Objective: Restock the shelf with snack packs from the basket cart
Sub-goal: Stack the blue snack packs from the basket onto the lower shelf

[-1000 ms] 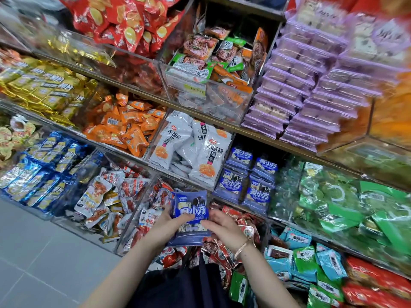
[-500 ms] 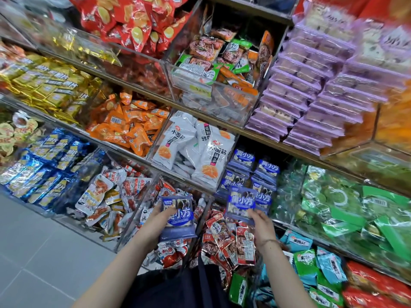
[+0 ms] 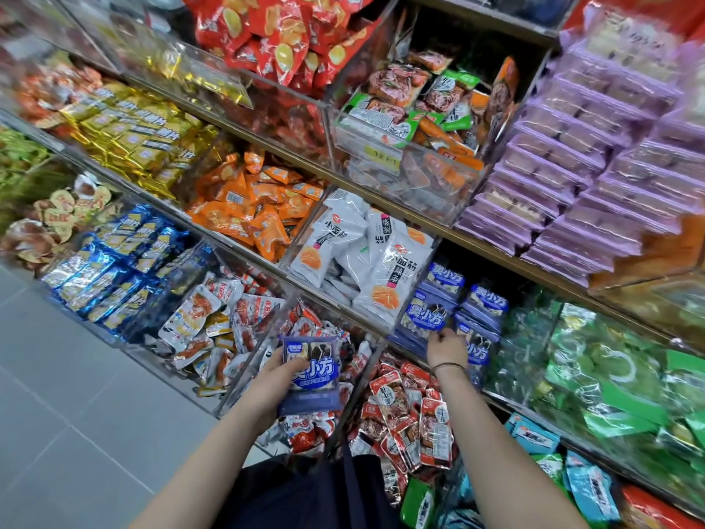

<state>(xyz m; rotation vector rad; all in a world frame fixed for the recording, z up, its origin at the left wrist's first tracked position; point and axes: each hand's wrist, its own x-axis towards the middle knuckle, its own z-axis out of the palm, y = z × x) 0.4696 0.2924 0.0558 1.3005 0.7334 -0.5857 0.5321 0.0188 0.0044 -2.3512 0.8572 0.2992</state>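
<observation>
My left hand (image 3: 276, 379) grips a stack of blue-purple snack packs (image 3: 313, 370) in front of the lower bins, thumb across the top pack. My right hand (image 3: 444, 349) reaches up to the shelf compartment of matching blue-purple packs (image 3: 484, 303) and pinches one pack (image 3: 427, 316) by its lower edge at the front of that compartment. A dark band circles my right wrist. The basket cart is not in view.
Clear acrylic bins line the shelves: white packs (image 3: 366, 261) left of the blue-purple compartment, orange packs (image 3: 259, 208), red packs (image 3: 412, 418) below, green packs (image 3: 610, 368) right, purple boxes (image 3: 572, 166) above. Grey tiled floor (image 3: 76, 414) lies at left.
My right hand took one pack off the stack, moved up and right, and now holds it at the blue-purple compartment. My left hand stayed low with the remaining packs.
</observation>
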